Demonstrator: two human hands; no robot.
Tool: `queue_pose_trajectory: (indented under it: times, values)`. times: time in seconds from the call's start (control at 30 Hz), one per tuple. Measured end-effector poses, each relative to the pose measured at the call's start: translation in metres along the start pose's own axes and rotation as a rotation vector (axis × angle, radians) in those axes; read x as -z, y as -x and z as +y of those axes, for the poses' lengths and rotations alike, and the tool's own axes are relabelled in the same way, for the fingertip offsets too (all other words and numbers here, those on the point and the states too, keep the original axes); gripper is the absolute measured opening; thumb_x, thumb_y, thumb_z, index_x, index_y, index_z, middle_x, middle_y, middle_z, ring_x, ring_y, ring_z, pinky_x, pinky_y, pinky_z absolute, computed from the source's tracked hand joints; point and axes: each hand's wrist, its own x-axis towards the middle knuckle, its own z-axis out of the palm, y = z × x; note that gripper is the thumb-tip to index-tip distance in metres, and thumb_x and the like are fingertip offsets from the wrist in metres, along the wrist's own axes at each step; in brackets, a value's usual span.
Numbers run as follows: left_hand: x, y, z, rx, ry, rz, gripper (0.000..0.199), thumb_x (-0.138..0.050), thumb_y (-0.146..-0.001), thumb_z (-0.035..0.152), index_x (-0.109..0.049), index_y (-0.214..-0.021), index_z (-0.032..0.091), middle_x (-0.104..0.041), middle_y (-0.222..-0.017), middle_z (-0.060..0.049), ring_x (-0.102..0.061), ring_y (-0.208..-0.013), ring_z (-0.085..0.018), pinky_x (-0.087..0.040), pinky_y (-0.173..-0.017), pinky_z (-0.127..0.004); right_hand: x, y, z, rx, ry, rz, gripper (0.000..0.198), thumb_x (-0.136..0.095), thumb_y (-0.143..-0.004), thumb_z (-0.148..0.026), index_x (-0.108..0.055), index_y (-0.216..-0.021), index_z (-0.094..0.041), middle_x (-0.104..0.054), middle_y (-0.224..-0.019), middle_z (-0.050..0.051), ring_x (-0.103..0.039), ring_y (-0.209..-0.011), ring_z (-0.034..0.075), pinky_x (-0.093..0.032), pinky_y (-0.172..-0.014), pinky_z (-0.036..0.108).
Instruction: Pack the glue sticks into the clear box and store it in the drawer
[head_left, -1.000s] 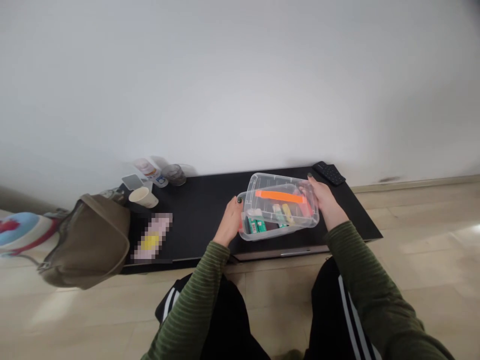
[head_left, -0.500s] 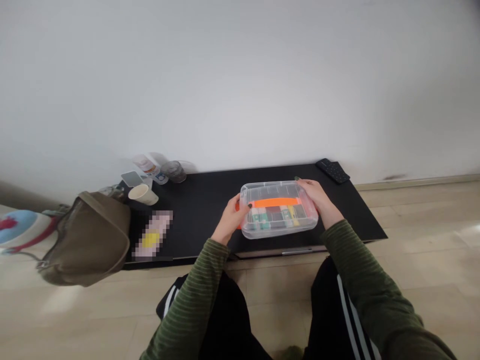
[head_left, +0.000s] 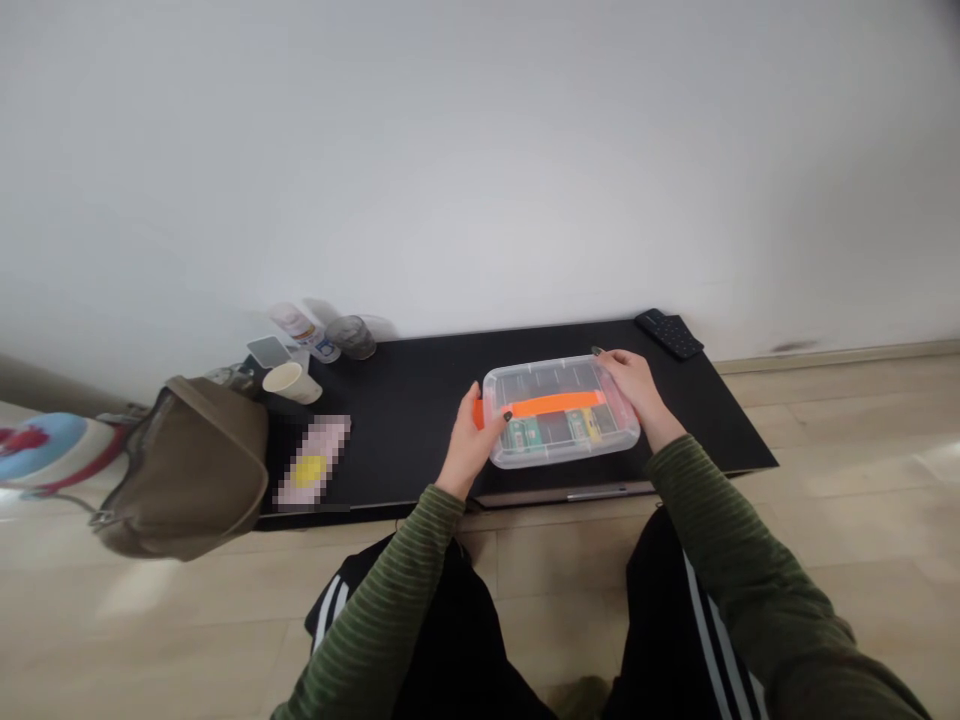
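Observation:
A clear plastic storage box (head_left: 555,377) with an orange handle (head_left: 551,404) across its lid is held between my two hands over the black table (head_left: 420,400). Through the plastic I see green, yellow and dark items, too unclear to name. My left hand (head_left: 472,440) grips the box's left side, thumb on the lid near the handle's end. The right side is held by my right hand (head_left: 637,392), its thumb along the far right corner. The fingers under the box are hidden. I cannot tell whether its underside touches the table.
A brown bag (head_left: 195,465) stands at the table's left end beside a paper cup (head_left: 292,383), a bottle (head_left: 307,335) and a dark glass (head_left: 351,337). A blurred-out pink and yellow object (head_left: 313,465) lies closer. Black remotes (head_left: 670,333) rest at the back right, by the wall.
The box looks slightly flatter and its contents show a little differently. Both hands keep their hold. The whole view has shifted slightly.

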Motion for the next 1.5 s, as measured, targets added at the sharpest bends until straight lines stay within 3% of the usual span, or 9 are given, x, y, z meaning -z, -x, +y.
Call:
queue_pose_trajectory:
  times: [0.1, 0.17, 0.3, 0.43, 0.67, 0.83, 0.93, 1.1, 1.5]
  values:
    - [-0.004, 0.001, -0.005, 0.060, 0.089, 0.079, 0.086, -0.078, -0.076, 0.034, -0.035, -0.149, 0.020, -0.041, -0.153, -0.018, -0.048, -0.136, -0.027, -0.043, -0.110, -0.038, 0.003, 0.002, 0.003, -0.002, 0.036, 0.010, 0.044, -0.067, -0.077, -0.061, -0.074, -0.081, -0.018, -0.073, -0.079, 0.005, -0.062, -0.072, 0.018, -0.045, -0.062, 0.026]
    - [-0.007, 0.003, -0.005, 0.128, 0.207, 0.090, 0.083, -0.079, -0.075, 0.036, -0.039, -0.146, 0.017, -0.049, -0.147, -0.019, -0.056, -0.127, -0.026, -0.050, -0.103, -0.037, 0.007, 0.004, 0.007, -0.049, -0.005, 0.006, 0.043, -0.066, -0.079, -0.061, -0.073, -0.082, -0.019, -0.073, -0.080, 0.005, -0.063, -0.072, 0.018, -0.047, -0.063, 0.026]
    - [-0.009, 0.010, -0.001, 0.244, 0.401, -0.058, 0.061, -0.078, -0.076, 0.039, -0.059, -0.125, 0.010, -0.070, -0.114, -0.017, -0.070, -0.100, -0.025, -0.058, -0.089, -0.037, 0.018, 0.012, 0.017, -0.207, -0.157, -0.096, 0.036, -0.070, -0.079, -0.055, -0.070, -0.082, -0.019, -0.073, -0.077, 0.004, -0.064, -0.068, 0.017, -0.051, -0.061, 0.026]
    - [-0.008, 0.013, 0.003, 0.288, 0.481, -0.158, 0.055, -0.077, -0.077, 0.043, -0.066, -0.117, 0.008, -0.074, -0.097, -0.016, -0.072, -0.089, -0.026, -0.059, -0.082, -0.039, 0.027, 0.025, 0.023, -0.306, -0.246, -0.296, 0.030, -0.076, -0.076, -0.043, -0.070, -0.088, -0.016, -0.073, -0.080, 0.006, -0.066, -0.066, 0.017, -0.054, -0.056, 0.025]
    - [-0.008, 0.006, -0.003, 0.212, 0.365, -0.064, 0.048, -0.079, -0.071, 0.043, -0.068, -0.103, 0.008, -0.073, -0.091, -0.011, -0.070, -0.082, -0.022, -0.055, -0.077, -0.034, 0.033, 0.047, 0.021, -0.196, -0.364, -0.312, 0.057, -0.082, -0.069, -0.030, -0.061, -0.122, -0.021, -0.069, -0.120, 0.009, -0.069, -0.102, 0.022, -0.061, -0.080, 0.033]
    - [-0.008, 0.002, -0.006, 0.192, 0.284, -0.049, 0.043, -0.074, -0.073, 0.042, -0.066, -0.102, 0.011, -0.071, -0.092, -0.009, -0.067, -0.081, -0.019, -0.053, -0.074, -0.031, 0.035, 0.059, 0.017, -0.101, -0.308, -0.265, 0.089, -0.085, -0.065, -0.029, -0.045, -0.144, -0.026, -0.053, -0.145, 0.010, -0.054, -0.130, 0.027, -0.047, -0.108, 0.045]
    - [-0.007, 0.001, -0.005, 0.196, 0.268, -0.054, 0.042, -0.072, -0.074, 0.041, -0.063, -0.103, 0.012, -0.070, -0.093, -0.008, -0.067, -0.081, -0.019, -0.052, -0.074, -0.031, 0.032, 0.067, 0.016, -0.052, -0.232, -0.236, 0.093, -0.082, -0.067, -0.028, -0.040, -0.149, -0.026, -0.040, -0.156, 0.009, -0.042, -0.141, 0.028, -0.035, -0.117, 0.045]
    - [-0.007, 0.001, -0.004, 0.155, 0.197, -0.057, 0.045, -0.068, -0.076, 0.045, -0.059, -0.107, 0.013, -0.068, -0.100, -0.009, -0.066, -0.085, -0.019, -0.051, -0.075, -0.031, 0.021, 0.074, 0.014, -0.051, -0.198, -0.144, 0.082, -0.070, -0.076, -0.029, -0.039, -0.151, -0.028, -0.033, -0.161, 0.004, -0.030, -0.148, 0.026, -0.025, -0.122, 0.046]
    - [-0.008, -0.002, -0.005, 0.078, -0.020, -0.034, 0.043, -0.060, -0.084, 0.046, -0.058, -0.112, 0.013, -0.064, -0.108, -0.010, -0.061, -0.097, -0.022, -0.047, -0.080, -0.032, 0.015, 0.071, 0.017, -0.026, -0.089, -0.122, 0.087, -0.062, -0.077, -0.030, -0.028, -0.157, -0.023, -0.025, -0.164, 0.005, -0.021, -0.151, 0.026, -0.015, -0.124, 0.045]
